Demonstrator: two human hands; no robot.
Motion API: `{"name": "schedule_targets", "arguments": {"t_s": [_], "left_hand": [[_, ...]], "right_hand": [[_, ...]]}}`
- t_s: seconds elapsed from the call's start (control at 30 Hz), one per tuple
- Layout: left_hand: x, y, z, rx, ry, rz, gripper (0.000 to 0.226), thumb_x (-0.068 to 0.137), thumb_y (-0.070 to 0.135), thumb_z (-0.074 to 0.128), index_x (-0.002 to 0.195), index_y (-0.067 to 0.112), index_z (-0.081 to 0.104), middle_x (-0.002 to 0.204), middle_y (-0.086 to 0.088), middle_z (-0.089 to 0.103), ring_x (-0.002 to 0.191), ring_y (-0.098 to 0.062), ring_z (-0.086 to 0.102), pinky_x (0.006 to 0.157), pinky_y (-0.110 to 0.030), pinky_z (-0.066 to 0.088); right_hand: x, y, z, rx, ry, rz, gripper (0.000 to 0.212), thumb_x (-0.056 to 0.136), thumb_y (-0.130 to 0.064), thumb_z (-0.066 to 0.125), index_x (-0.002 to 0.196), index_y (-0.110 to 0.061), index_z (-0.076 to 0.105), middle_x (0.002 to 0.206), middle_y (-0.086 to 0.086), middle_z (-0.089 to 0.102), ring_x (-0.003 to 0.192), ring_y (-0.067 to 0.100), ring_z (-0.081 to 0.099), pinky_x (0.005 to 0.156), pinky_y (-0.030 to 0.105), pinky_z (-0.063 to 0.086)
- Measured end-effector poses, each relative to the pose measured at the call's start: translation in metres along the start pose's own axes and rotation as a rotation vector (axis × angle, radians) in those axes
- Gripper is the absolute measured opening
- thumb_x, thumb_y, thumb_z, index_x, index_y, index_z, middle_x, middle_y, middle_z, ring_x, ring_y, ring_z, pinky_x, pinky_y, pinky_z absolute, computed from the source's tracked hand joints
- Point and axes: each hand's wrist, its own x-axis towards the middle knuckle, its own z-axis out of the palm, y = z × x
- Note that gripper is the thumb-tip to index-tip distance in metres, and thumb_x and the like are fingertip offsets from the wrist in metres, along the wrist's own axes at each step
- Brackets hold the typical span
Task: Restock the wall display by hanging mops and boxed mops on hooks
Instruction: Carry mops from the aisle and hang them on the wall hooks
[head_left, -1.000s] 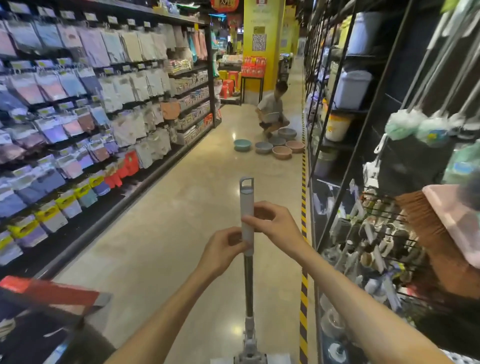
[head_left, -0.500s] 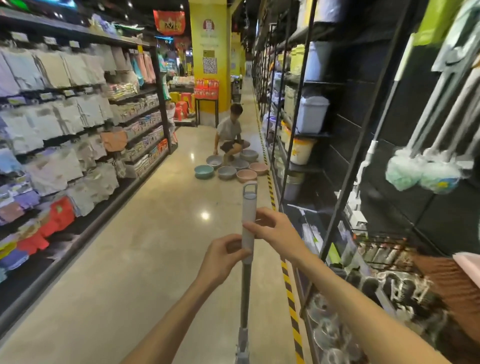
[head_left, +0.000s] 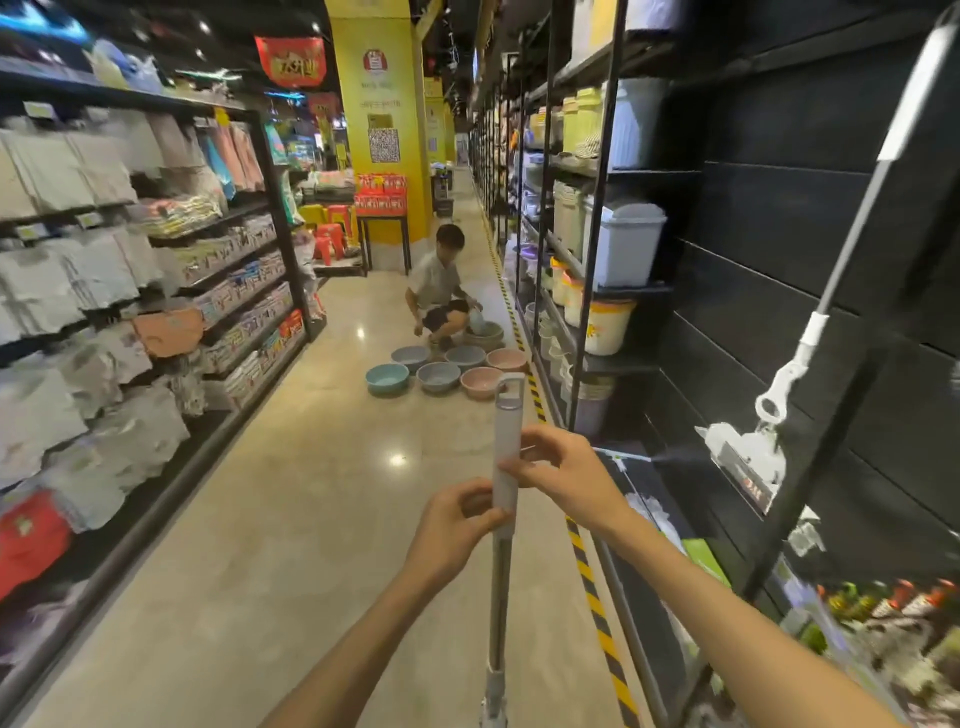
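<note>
I look down a long shop aisle with a glossy, polished beige floor (head_left: 270, 545) that mirrors the ceiling lamps. On my right runs a tall black slatted wall display (head_left: 810, 218) framed in thin black metal posts; a white mop (head_left: 789, 374) hangs on it at a slant, its slim rod ending in a blocky white head. On my left, dark shelving (head_left: 130, 270) holds soft folded cloths in flat, crinkly packets, mostly pale grey with some red ones low down. Further along the aisle a square yellow pillar (head_left: 384, 104) rises, and in front of it a person (head_left: 441, 291) squats among round, smooth plastic basins (head_left: 447, 369) in blue, grey and pink. A yellow-and-black striped tape (head_left: 592, 587) runs along the floor beside the right-hand racks. In the centre foreground I hold a mop handle (head_left: 506, 452) upright: a thin grey metal tube capped by a smooth, pale cylindrical sleeve with a hanging loop on top. My right hand (head_left: 566, 478) pinches the sleeve, fingers curled round it; my left hand (head_left: 457, 514) grips just below, at the sleeve's lower end.
</note>
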Motion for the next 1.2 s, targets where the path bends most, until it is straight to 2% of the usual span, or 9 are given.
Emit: {"name": "schedule_targets", "arguments": {"t_s": [0.3, 0.43, 0.53, 0.6, 0.73, 0.87, 1.03, 1.13, 1.2], "left_hand": [[0.184, -0.023, -0.020, -0.040, -0.129, 0.061, 0.030, 0.092, 0.001, 0.076, 0.115, 0.022, 0.077, 0.108, 0.009, 0.082, 0.105, -0.008, 0.077, 0.092, -0.023, 0.058], [0.267, -0.036, -0.018, -0.061, -0.245, 0.107, 0.029, 0.093, 0.005, 0.077, 0.113, 0.026, 0.077, 0.109, 0.010, 0.082, 0.105, -0.010, 0.077, 0.094, -0.027, 0.058], [0.328, -0.045, -0.016, -0.088, -0.331, 0.147, 0.027, 0.094, 0.009, 0.078, 0.119, 0.017, 0.077, 0.113, 0.003, 0.082, 0.108, -0.019, 0.078, 0.095, -0.036, 0.061], [0.367, -0.042, -0.013, -0.100, -0.402, 0.163, 0.026, 0.095, 0.005, 0.076, 0.120, 0.013, 0.076, 0.113, 0.004, 0.082, 0.108, -0.016, 0.078, 0.092, -0.028, 0.061], [0.434, -0.026, 0.001, -0.125, -0.537, 0.227, 0.027, 0.094, 0.011, 0.077, 0.116, 0.026, 0.076, 0.110, 0.012, 0.082, 0.100, -0.007, 0.078, 0.082, -0.020, 0.060], [0.492, -0.010, 0.028, -0.148, -0.644, 0.272, 0.028, 0.095, 0.024, 0.078, 0.122, 0.031, 0.076, 0.116, 0.015, 0.080, 0.111, -0.007, 0.075, 0.101, -0.037, 0.061], [0.551, 0.016, 0.075, -0.237, -0.723, 0.369, 0.031, 0.095, 0.029, 0.077, 0.126, 0.027, 0.076, 0.119, 0.011, 0.080, 0.114, -0.009, 0.074, 0.104, -0.044, 0.059], [0.579, 0.036, 0.108, -0.259, -0.768, 0.442, 0.024, 0.097, 0.025, 0.075, 0.119, 0.034, 0.077, 0.113, 0.017, 0.080, 0.109, -0.005, 0.076, 0.100, -0.034, 0.061], [0.597, 0.049, 0.131, -0.274, -0.800, 0.481, 0.025, 0.098, 0.023, 0.074, 0.113, 0.043, 0.075, 0.110, 0.024, 0.079, 0.108, -0.003, 0.075, 0.097, -0.026, 0.061]], "right_hand": [[0.152, 0.032, -0.033, -0.020, 0.137, -0.002, 0.030, 0.093, -0.015, 0.078, 0.123, -0.012, 0.072, 0.115, 0.005, 0.077, 0.109, 0.022, 0.075, 0.096, 0.048, 0.062], [0.208, 0.049, -0.056, -0.081, 0.260, 0.004, 0.029, 0.092, -0.023, 0.081, 0.119, -0.016, 0.073, 0.111, 0.005, 0.078, 0.107, 0.027, 0.075, 0.094, 0.055, 0.061], [0.247, 0.057, -0.071, -0.150, 0.325, -0.007, 0.029, 0.092, -0.031, 0.082, 0.117, -0.022, 0.074, 0.111, 0.001, 0.078, 0.106, 0.024, 0.076, 0.094, 0.054, 0.062], [0.272, 0.055, -0.080, -0.164, 0.397, 0.008, 0.031, 0.090, -0.036, 0.083, 0.117, -0.025, 0.074, 0.110, 0.000, 0.079, 0.106, 0.024, 0.076, 0.091, 0.054, 0.063], [0.311, 0.051, -0.105, -0.197, 0.565, 0.019, 0.028, 0.092, -0.026, 0.082, 0.117, -0.018, 0.074, 0.108, 0.002, 0.080, 0.102, 0.023, 0.077, 0.089, 0.053, 0.064], [0.336, 0.040, -0.133, -0.241, 0.717, 0.021, 0.029, 0.093, -0.025, 0.081, 0.120, -0.016, 0.075, 0.109, -0.001, 0.079, 0.102, 0.021, 0.077, 0.086, 0.047, 0.066], [0.364, 0.028, -0.184, -0.288, 0.873, -0.004, 0.023, 0.095, -0.021, 0.080, 0.116, -0.012, 0.077, 0.105, 0.001, 0.079, 0.098, 0.021, 0.078, 0.080, 0.045, 0.067], [0.377, 0.026, -0.221, -0.316, 0.950, -0.023, 0.021, 0.094, -0.021, 0.080, 0.112, -0.010, 0.078, 0.102, 0.002, 0.080, 0.096, 0.021, 0.078, 0.075, 0.044, 0.067], [0.383, 0.023, -0.247, -0.372, 0.987, -0.026, 0.023, 0.094, -0.024, 0.080, 0.113, -0.012, 0.078, 0.101, -0.001, 0.080, 0.095, 0.016, 0.078, 0.069, 0.035, 0.066]]}}
